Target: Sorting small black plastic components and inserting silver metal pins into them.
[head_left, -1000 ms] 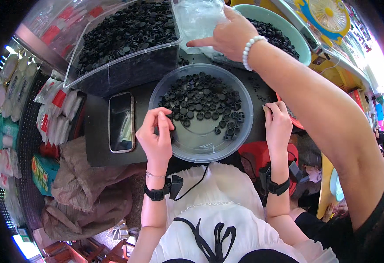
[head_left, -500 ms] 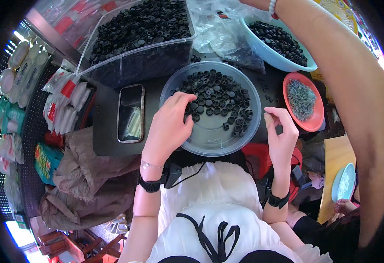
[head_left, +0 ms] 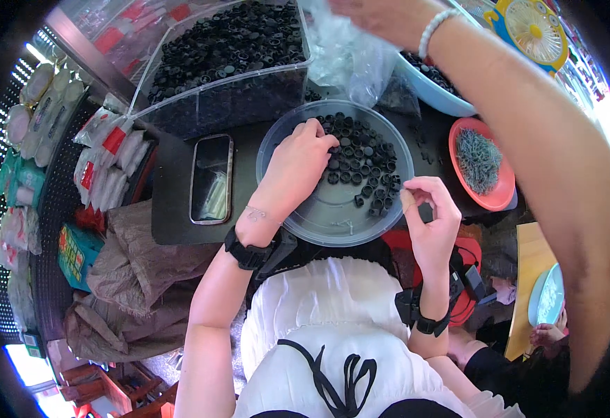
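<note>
Black pieces [head_left: 368,150] — round, squat, some ring-like — at the left hand [head_left: 299,159].

I'm in a workshop | left beyond my round tub [head_left: 315,221]: bin [head_left: 249,104] of black parts [head_left: 228,52] | right of tub: bowl [head_left: 503,187] of metal bits [head_left: 478,161]

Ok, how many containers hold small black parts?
3: the round tub in the middle, the rectangular bin upper left, and the blue basin upper right, partly behind another person's arm. Others may be hidden.
</note>
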A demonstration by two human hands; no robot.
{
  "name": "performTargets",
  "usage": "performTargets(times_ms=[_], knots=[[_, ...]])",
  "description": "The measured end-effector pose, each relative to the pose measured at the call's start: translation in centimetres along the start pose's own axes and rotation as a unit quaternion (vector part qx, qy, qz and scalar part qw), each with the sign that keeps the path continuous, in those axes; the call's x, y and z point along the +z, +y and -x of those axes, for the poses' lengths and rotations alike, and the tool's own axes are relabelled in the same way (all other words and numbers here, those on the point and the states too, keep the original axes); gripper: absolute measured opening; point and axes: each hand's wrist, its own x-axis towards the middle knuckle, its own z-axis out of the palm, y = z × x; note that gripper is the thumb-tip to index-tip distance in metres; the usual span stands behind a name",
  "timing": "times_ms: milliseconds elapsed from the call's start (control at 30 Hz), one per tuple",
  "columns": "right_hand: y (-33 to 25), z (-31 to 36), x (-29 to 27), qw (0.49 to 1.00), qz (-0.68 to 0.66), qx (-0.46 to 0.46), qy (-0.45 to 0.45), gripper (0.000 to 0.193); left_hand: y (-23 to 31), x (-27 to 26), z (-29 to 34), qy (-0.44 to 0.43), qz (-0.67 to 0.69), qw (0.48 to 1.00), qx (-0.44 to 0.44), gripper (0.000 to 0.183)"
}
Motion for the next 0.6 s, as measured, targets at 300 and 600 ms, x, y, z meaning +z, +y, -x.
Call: performTargets(times_ms=[300,600], knots=[[0.6,0.7,0.4,1.000,-0.014,-0.004,-0.006,0.017,0.2,0.2,-0.5,0.018,-0.023,0.999,0.024,0.013],[-0.1,0.3,1.5,0.996,-0.078,0.026,-0.018,0.019,0.5,-1.8,0.6,0.070,0.037,0.997,0.022,0.007]])
